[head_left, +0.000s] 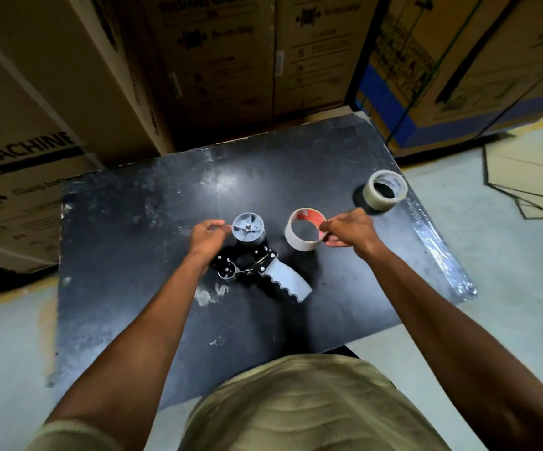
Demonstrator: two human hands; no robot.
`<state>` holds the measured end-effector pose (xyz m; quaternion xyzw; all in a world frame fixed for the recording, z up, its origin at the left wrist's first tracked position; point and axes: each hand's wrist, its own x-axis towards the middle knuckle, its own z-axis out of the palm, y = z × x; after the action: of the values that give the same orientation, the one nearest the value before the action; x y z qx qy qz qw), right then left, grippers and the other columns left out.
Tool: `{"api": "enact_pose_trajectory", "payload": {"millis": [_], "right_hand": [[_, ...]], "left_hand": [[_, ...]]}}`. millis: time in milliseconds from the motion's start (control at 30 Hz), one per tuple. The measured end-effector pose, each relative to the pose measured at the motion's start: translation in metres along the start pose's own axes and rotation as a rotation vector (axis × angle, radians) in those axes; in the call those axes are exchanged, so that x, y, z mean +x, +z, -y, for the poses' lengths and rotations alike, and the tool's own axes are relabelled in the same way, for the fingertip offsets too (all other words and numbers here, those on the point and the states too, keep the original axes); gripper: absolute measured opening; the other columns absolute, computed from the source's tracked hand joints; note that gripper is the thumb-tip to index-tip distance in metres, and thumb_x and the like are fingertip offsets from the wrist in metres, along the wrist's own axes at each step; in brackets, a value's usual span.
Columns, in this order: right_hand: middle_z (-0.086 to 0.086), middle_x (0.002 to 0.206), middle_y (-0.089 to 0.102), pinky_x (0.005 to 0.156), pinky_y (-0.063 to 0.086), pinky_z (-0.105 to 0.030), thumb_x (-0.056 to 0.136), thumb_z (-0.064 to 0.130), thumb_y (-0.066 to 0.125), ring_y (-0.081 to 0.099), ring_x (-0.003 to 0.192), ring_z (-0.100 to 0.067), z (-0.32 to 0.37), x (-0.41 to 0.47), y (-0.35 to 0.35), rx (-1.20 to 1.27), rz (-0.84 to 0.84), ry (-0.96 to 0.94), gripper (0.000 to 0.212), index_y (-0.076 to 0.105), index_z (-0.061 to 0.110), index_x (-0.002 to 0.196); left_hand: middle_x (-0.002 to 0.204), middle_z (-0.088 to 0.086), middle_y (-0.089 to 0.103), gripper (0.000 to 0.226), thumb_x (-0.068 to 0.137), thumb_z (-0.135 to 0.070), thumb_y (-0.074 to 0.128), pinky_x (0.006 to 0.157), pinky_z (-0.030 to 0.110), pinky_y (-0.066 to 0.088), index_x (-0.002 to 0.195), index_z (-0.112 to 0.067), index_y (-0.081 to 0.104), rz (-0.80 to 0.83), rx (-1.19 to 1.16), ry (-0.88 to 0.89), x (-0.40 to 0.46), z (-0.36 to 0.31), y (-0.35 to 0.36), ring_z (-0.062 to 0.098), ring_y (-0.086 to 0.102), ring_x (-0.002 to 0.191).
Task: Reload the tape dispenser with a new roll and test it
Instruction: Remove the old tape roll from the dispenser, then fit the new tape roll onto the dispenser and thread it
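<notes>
A grey and black tape dispenser (257, 258) lies on its side on the black table (133, 242), its bare grey spool hub (248, 228) facing up and its ribbed handle pointing toward me. My left hand (206, 237) touches the left side of the hub with curled fingers. To the right, my right hand (348, 230) pinches the rim of an empty cardboard tape core (302, 234) with red print inside. A full roll of clear tape (384, 189) stands near the table's far right corner, apart from both hands.
Stacked cardboard appliance boxes (218, 66) wall in the far and left sides of the table. Flattened cardboard (530, 177) lies on the pale floor to the right. The table's right edge is wrapped in shiny film (439, 252).
</notes>
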<state>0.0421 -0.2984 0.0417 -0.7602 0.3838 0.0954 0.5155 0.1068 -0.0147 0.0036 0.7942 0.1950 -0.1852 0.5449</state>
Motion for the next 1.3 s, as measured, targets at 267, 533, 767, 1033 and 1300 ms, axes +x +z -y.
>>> {"api": "enact_pose_trajectory", "payload": {"millis": [267, 533, 767, 1033, 1300], "right_hand": [[-0.013, 0.071, 0.078, 0.074, 0.066, -0.043, 0.067, 0.011, 0.083, 0.078, 0.069, -0.025, -0.063, -0.018, -0.063, 0.018, -0.192, 0.1, 0.008, 0.08, 0.004, 0.07], [-0.016, 0.075, 0.077, 0.054, 0.057, -0.016, 0.079, 0.009, 0.081, 0.071, 0.052, -0.007, -0.102, -0.013, -0.115, 0.133, -0.262, 0.219, 0.015, 0.072, 0.003, 0.069], [-0.014, 0.068, 0.077, 0.085, 0.064, -0.043, 0.065, 0.016, 0.085, 0.078, 0.071, -0.028, -0.13, 0.022, -0.147, 0.218, -0.261, 0.242, 0.02, 0.073, 0.001, 0.062], [-0.019, 0.075, 0.072, 0.06, 0.065, -0.033, 0.076, 0.003, 0.083, 0.07, 0.06, -0.025, -0.122, 0.035, -0.157, 0.206, -0.203, 0.203, 0.014, 0.072, -0.005, 0.075], [-0.021, 0.079, 0.075, 0.052, 0.062, -0.028, 0.074, 0.007, 0.086, 0.072, 0.061, -0.025, -0.13, 0.053, -0.164, 0.186, -0.157, 0.196, 0.017, 0.074, -0.005, 0.079]], "left_hand": [[0.115, 0.011, 0.07, 0.04, 0.086, -0.013, 0.072, 0.095, 0.032, 0.052, 0.125, -0.008, 0.068, -0.085, 0.051, 0.042, -0.024, 0.013, 0.011, 0.025, 0.067, 0.105], [0.144, 0.014, 0.057, 0.071, 0.084, -0.023, 0.076, 0.112, 0.036, 0.041, 0.148, -0.012, 0.045, -0.16, 0.129, 0.08, -0.043, 0.009, 0.013, 0.029, 0.054, 0.131], [0.142, 0.016, 0.058, 0.069, 0.09, -0.022, 0.07, 0.113, 0.033, 0.034, 0.151, -0.008, 0.04, -0.257, 0.133, 0.041, -0.057, 0.015, 0.026, 0.03, 0.049, 0.136], [0.149, 0.012, 0.053, 0.074, 0.087, -0.033, 0.07, 0.121, 0.047, 0.026, 0.153, -0.02, 0.039, -0.376, 0.161, -0.023, -0.057, 0.022, 0.044, 0.033, 0.042, 0.142], [0.151, 0.008, 0.045, 0.065, 0.087, -0.023, 0.068, 0.118, 0.054, 0.013, 0.148, -0.017, 0.046, -0.532, 0.171, 0.014, -0.068, 0.012, 0.069, 0.032, 0.04, 0.141]]}}
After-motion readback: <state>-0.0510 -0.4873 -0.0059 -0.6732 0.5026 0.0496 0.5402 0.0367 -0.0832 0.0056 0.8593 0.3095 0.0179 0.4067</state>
